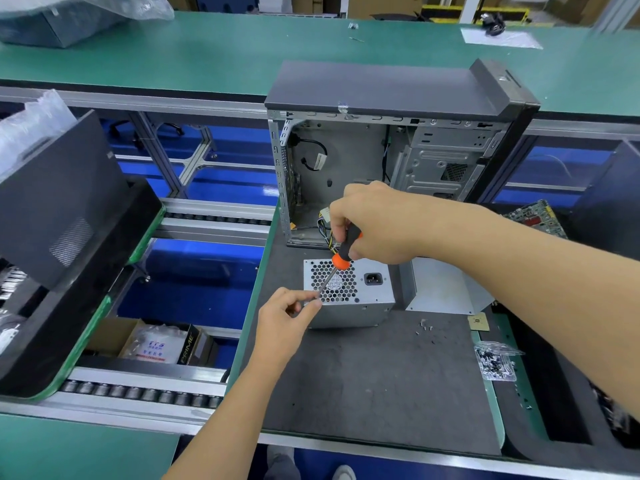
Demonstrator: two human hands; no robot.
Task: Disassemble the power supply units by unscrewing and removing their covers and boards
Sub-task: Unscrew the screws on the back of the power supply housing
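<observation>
left hand [282,320] fingers pinch screwdriver [337,265] shaft | right hand [374,226] grips handle | power supply [349,296] beneath

One head-worn wide-angle view, looking forward and down.

The camera sits above and just behind the tabletop [381,375], angled down so both forearms reach in from the bottom edge and the right side. The hands and the metal box [349,292] they work on sit close, near mid-frame. Behind it stands an open computer case [398,150], with a green bench [207,53] running across the top. Straight edges bow toward the borders. There is no second view.
</observation>
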